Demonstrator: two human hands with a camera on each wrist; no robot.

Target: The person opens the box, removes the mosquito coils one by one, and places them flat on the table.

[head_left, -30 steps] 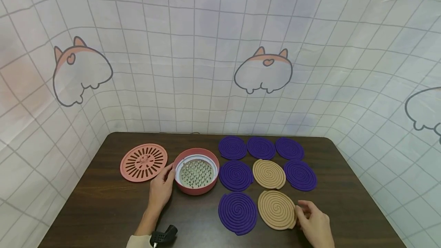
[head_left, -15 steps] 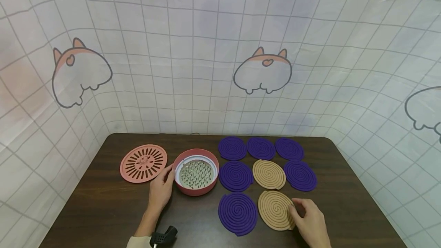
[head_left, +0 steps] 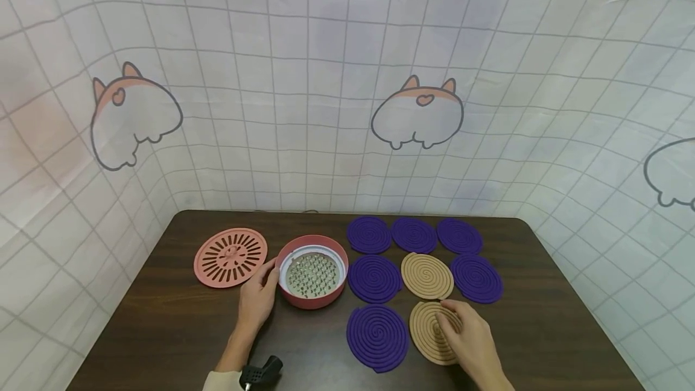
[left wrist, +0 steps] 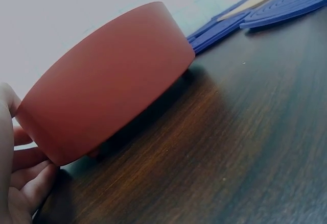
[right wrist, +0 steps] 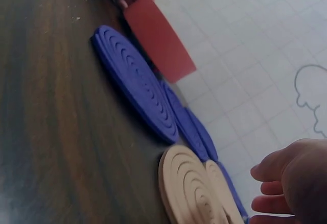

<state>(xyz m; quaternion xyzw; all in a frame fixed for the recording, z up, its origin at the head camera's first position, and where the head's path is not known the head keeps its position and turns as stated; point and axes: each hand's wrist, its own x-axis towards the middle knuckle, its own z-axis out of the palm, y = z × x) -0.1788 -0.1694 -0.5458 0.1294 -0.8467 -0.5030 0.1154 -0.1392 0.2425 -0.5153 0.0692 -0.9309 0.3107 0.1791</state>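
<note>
Near the table's front edge, the tan coil (head_left: 431, 330) was half hidden under the right hand (head_left: 471, 343), fingers spread flat on it; the red bowl (head_left: 311, 271) was touched by the left hand (head_left: 256, 300), fingers relaxed.

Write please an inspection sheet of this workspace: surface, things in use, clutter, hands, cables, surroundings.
Surface: dark wooden table.
Things in use: red round holder with a metal spiked insert; near tan coil.
Clutter: slotted pink lid left of the holder; second tan coil; six purple coils, the nearest.
Hands: left hand touches the holder's side; right hand lies over the near tan coil, grip cannot be told.
Cables: nothing seen.
Surroundings: gridded white backdrop with cartoon animal prints.
</note>
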